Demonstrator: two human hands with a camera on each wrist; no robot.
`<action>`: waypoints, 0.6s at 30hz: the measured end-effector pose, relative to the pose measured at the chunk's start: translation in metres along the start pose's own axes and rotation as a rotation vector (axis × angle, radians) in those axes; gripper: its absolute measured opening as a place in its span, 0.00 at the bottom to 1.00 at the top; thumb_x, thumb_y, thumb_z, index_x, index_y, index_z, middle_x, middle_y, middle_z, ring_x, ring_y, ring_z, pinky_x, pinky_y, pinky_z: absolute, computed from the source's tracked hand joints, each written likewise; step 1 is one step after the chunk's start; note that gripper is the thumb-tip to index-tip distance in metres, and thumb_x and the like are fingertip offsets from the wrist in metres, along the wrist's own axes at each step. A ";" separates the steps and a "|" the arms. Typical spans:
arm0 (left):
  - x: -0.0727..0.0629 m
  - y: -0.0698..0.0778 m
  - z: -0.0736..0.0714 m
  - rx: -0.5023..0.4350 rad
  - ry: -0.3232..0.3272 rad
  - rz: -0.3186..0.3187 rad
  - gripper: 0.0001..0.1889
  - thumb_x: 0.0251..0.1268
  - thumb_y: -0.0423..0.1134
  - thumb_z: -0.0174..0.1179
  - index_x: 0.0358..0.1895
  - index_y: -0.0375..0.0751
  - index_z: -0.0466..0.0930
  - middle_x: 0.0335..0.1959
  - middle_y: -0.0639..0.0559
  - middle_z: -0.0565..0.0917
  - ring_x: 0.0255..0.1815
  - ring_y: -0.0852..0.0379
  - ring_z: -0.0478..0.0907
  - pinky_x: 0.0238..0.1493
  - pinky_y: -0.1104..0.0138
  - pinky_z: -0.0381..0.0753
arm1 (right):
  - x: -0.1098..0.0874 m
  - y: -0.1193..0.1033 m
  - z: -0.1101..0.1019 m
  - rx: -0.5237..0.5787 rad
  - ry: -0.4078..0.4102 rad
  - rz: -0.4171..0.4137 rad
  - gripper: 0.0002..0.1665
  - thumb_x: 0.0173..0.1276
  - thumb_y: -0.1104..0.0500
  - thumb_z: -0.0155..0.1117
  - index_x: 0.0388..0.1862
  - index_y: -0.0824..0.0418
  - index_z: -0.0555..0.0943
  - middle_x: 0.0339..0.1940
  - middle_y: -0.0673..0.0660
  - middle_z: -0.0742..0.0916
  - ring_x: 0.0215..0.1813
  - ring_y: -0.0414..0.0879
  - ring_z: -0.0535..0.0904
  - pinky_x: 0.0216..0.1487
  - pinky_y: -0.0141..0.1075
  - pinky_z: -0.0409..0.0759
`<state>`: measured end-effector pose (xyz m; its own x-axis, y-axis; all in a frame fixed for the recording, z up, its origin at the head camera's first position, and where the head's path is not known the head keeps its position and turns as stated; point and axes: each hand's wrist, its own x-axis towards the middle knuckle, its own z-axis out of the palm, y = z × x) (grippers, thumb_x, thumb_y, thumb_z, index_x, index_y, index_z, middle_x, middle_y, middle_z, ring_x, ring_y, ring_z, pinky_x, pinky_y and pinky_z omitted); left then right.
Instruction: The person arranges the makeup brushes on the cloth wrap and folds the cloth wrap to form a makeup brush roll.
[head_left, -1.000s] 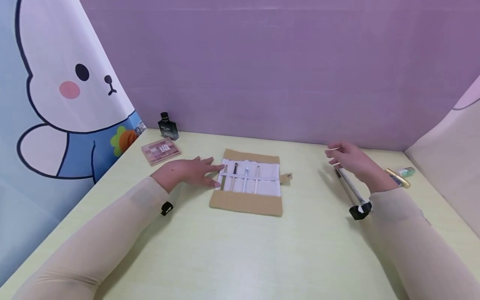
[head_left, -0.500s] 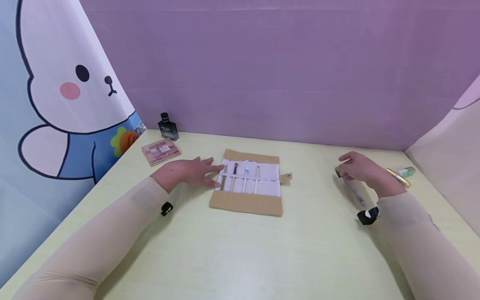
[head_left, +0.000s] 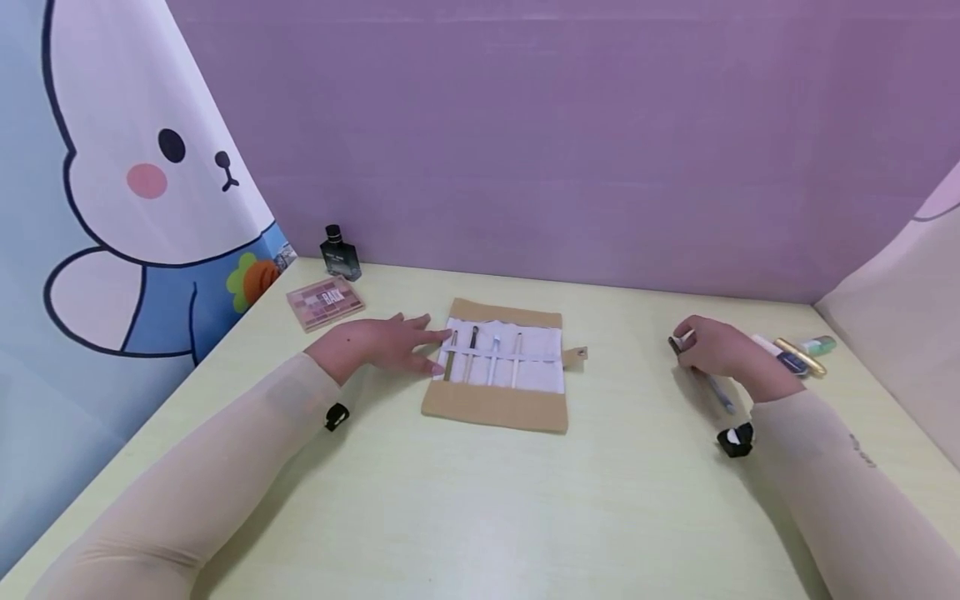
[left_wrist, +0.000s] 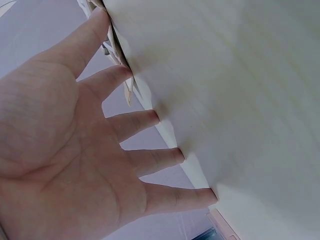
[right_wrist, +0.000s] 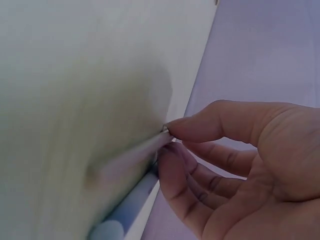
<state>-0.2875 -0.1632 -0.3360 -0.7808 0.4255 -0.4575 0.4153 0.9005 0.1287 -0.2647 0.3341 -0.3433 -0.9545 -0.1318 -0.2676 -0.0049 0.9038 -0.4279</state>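
Note:
A tan brush roll lies unfolded mid-table, with several slim makeup brushes under the strap of its white lining. Spread fingers of my left hand rest at its left edge; in the left wrist view, the fingertips touch down at the tabletop. On the right, my right hand pinches a slim, pale makeup brush between thumb and forefinger. A dark end shows past the fingertips in the head view. Under the hand is a thicker bluish-white stick, partly hidden by the fingers.
Back left stand a dark perfume bottle and a pink eyeshadow palette. Beyond my right wrist lie a gold tube, a green-capped tube and a dark-and-white item. A purple backdrop borders the table's far edge.
My right hand has come down and slightly toward me onto the sticks, and its fingers have closed on the pale brush. The left hand stays in place at the roll.

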 end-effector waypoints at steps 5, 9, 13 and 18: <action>0.001 0.000 0.000 0.003 -0.001 0.005 0.42 0.78 0.71 0.52 0.88 0.69 0.47 0.92 0.43 0.42 0.90 0.25 0.38 0.83 0.27 0.53 | 0.000 -0.002 0.001 -0.042 0.018 -0.030 0.32 0.70 0.65 0.63 0.70 0.77 0.69 0.63 0.80 0.81 0.51 0.59 0.85 0.49 0.45 0.85; 0.001 0.000 0.000 0.004 0.000 0.009 0.42 0.78 0.71 0.51 0.88 0.69 0.47 0.92 0.42 0.42 0.90 0.25 0.39 0.83 0.27 0.53 | 0.001 -0.001 0.002 -0.074 0.034 -0.054 0.32 0.70 0.64 0.64 0.70 0.76 0.70 0.62 0.79 0.82 0.53 0.61 0.85 0.52 0.50 0.85; 0.000 0.001 -0.001 0.002 0.000 0.006 0.42 0.78 0.70 0.52 0.88 0.69 0.47 0.92 0.43 0.42 0.90 0.25 0.38 0.83 0.27 0.53 | 0.000 0.000 0.002 -0.083 0.032 -0.073 0.33 0.71 0.63 0.65 0.71 0.76 0.71 0.63 0.78 0.83 0.55 0.63 0.85 0.54 0.53 0.85; 0.000 0.001 -0.001 0.001 0.001 0.003 0.42 0.78 0.70 0.52 0.88 0.69 0.48 0.92 0.43 0.42 0.90 0.25 0.38 0.83 0.27 0.54 | -0.001 0.000 0.001 -0.088 0.031 -0.104 0.32 0.69 0.64 0.66 0.69 0.78 0.74 0.60 0.76 0.85 0.53 0.59 0.84 0.52 0.47 0.84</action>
<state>-0.2876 -0.1626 -0.3353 -0.7798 0.4286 -0.4564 0.4183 0.8990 0.1295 -0.2631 0.3334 -0.3437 -0.9562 -0.2155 -0.1982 -0.1294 0.9183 -0.3741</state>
